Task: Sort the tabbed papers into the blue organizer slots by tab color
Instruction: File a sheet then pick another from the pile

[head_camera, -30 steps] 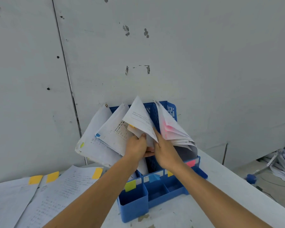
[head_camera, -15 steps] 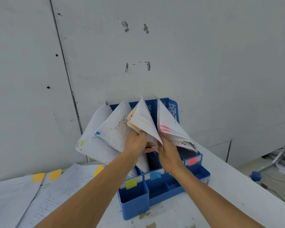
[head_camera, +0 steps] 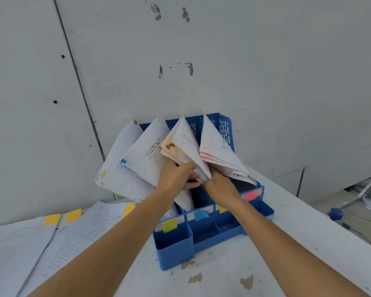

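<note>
Yellow-tabbed loose sheets (head_camera: 77,236) lie on the counter (head_camera: 223,281) to my left. In the blue organizer (head_camera: 174,251), my left grip (head_camera: 176,179) clutches the orange-tabbed papers (head_camera: 180,144) beside the pink-tabbed papers (head_camera: 219,151). My right grip (head_camera: 221,186) has its fingers behind sheets, perhaps pinching; I cannot tell.

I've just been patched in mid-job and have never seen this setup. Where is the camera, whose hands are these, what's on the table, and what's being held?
There is no machine here. A person works bare-handed, and the single picture comes from a camera on their head, looking forward and down. On the white table stands a blue organizer with colour labels on its slots and bundles of tabbed papers standing in it. Loose papers with yellow tabs lie to its left. The left hand has its grip around the yellowish-tabbed bundle in the organizer. The right hand is pushed in beside the pink-tabbed bundle. Its fingers are hidden, so I cannot tell what it holds.
</note>
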